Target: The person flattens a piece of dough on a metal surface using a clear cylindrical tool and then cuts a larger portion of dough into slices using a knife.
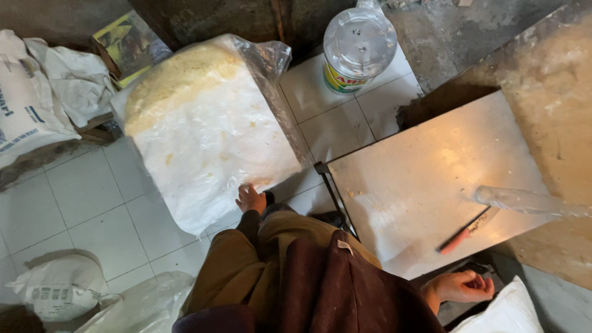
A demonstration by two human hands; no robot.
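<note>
**White tile floor, big sack ahead-left, our left hand on its near edge**

White tiled floor (92,197), grimy at the edges, dark wall at the top. We're looking straight down over our own lap: olive trousers, dark maroon apron.

- Big plastic sack (203,129): clear/white film, packed full with pale yellowish-white crumbly stuff. It lies on the tiles ahead of us and to our left. Long axis runs diagonally, from the near end by our knee up and away to the far-left end, where the yellow fill shows through.
- Left hand (250,198): resting on the sack's near corner, fingers curled onto the film. It looks like a press or light hold; we cannot tell if it has actually pinched the plastic.
- Right hand (461,286): down at our right side, well apart from the sack, below the near edge of the metal table (431,166). Fingers loosely curled, nothing in them.
- So the left hand is the near one by a wide margin; the right would have to cross our body to reach the sack.

Around it:
- red-handled knife (465,232) lies on the table near its front edge, nearer the right hand.
- clear plastic tub (357,49) with lid stands on the tiles beyond the sack's right side.
- Smaller white bags (37,105) at far left, another (61,287) at lower left.
</note>
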